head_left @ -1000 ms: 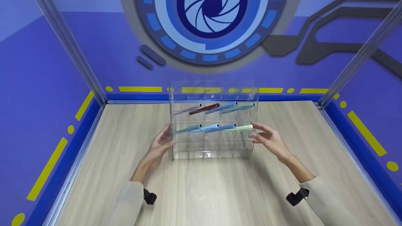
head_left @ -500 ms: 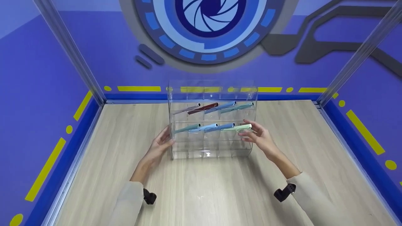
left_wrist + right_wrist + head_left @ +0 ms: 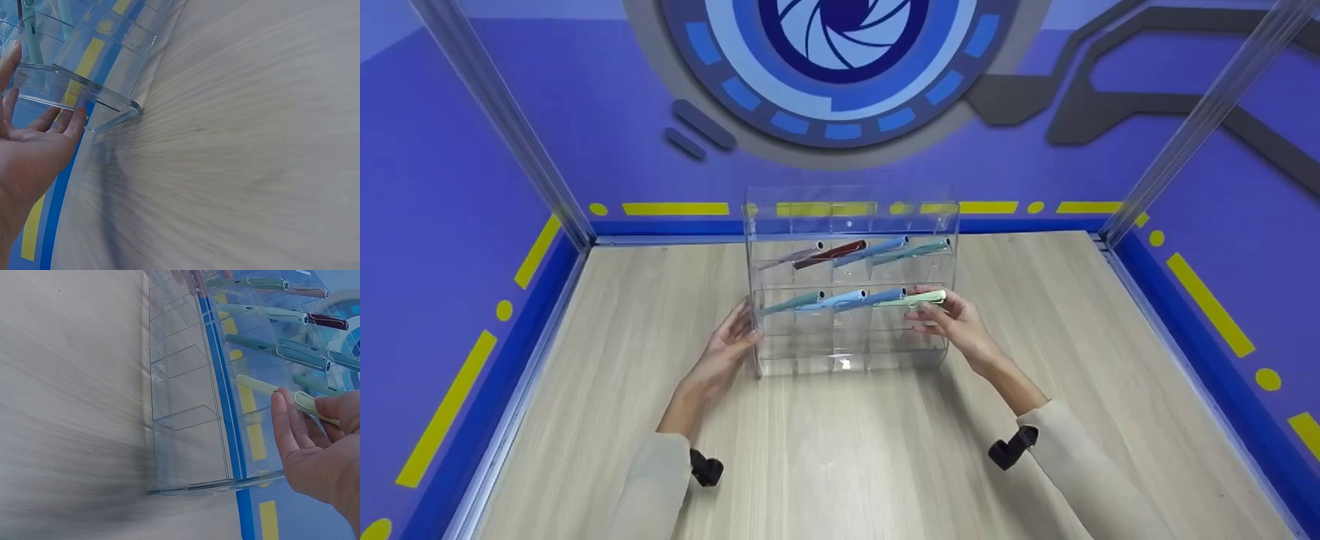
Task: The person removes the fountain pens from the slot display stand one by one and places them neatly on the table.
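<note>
A clear acrylic pen stand [image 3: 846, 364] stands on the wooden table, with two rows of slanted pens and a lower tier without pens. My right hand [image 3: 961, 330] is at the right end of the lower row of pens. Its thumb and fingers pinch a pale green pen [image 3: 256, 384] near the capped end, while the pen's other end reaches into the stand. My left hand [image 3: 724, 352] touches the stand's left side, thumb at the front edge and fingers spread along the outer wall. In the left wrist view, those fingers [image 3: 77, 121] lie relaxed against the clear panel.
Beside the pale green pen sit blue and teal pens [image 3: 840, 300]; a dark red pen [image 3: 831, 255] is in the upper row. Blue patterned walls [image 3: 660, 180] and metal posts [image 3: 502, 120] bound the table [image 3: 825, 465]. Both wrists carry black camera mounts [image 3: 706, 469].
My right hand has moved left from the stand's right edge and now pinches the pale green pen. The left hand keeps its place at the stand. The head view has shifted slightly.
</note>
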A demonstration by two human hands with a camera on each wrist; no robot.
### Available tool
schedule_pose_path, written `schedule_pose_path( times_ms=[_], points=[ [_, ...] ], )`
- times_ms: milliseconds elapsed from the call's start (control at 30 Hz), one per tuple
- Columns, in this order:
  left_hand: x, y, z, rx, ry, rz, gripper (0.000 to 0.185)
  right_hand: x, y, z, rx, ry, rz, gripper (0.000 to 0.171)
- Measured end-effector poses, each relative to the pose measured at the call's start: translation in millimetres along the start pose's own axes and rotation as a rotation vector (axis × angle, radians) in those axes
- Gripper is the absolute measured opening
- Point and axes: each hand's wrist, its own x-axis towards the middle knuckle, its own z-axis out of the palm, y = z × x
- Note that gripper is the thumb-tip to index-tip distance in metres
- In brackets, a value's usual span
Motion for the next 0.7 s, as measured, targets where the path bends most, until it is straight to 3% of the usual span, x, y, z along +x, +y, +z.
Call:
schedule_pose_path(
  times_ms=[267, 467, 700],
  points=[
    [-2.2, 0.4, -0.3, 0.026, -0.003, -0.024, 0.073, -2, -1, -3, 0.027, 0.008, -0.035, 0.04],
    [-2.9, 1.9, 0.0, 0.04, 0.002, -0.046, 0.075, -5, -7, -7, 0.031, 0.065, -0.063, 0.039],
    [-1.5, 4.8, 0.5, -0.026, 0.011, -0.057, 0.08, -7, -13, -11, 0.058, 0.099, -0.118, 0.04]
  ],
)
